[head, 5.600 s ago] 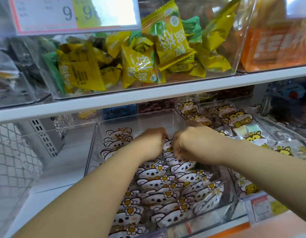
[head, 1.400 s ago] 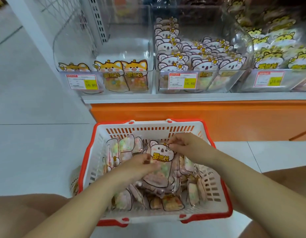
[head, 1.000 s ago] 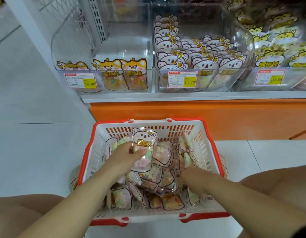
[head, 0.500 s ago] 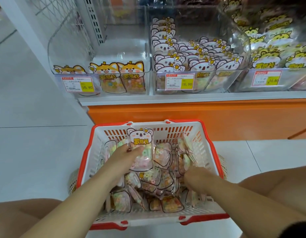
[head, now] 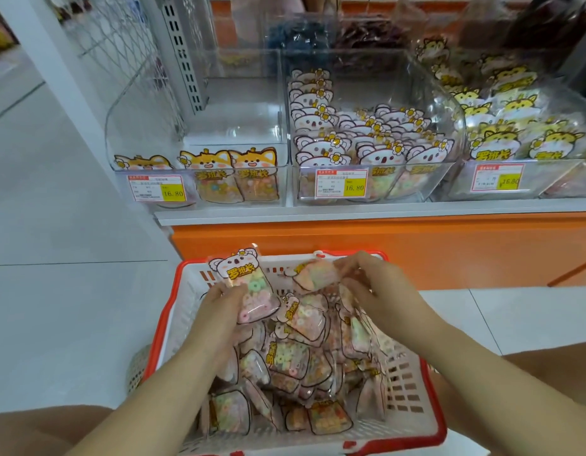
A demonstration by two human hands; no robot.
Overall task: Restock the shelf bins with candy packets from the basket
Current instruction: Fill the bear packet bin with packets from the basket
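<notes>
Basket [head: 161, 324] on floor [head: 55, 291], red-rimmed, heaped with loose koala candy packets [head: 285, 360]. Left hand [head: 224, 302] grips one upright koala packet [head: 244, 284] over the basket's left rear part. Right hand [head: 380, 294] pinches second packet [head: 314, 274], lying sideways, above the basket's rear rim. Koala bin [head: 456, 133] on shelf [head: 351, 212] beyond the basket, partly filled.

Shelf [head: 383, 213], white edge over orange base: three clear bins side by side, namely left bin [head: 219, 126], middle bin [head: 416, 93] and right bin [head: 564, 182]. Floor [head: 55, 307], pale tile: red-rimmed white basket [head: 161, 317].
</notes>
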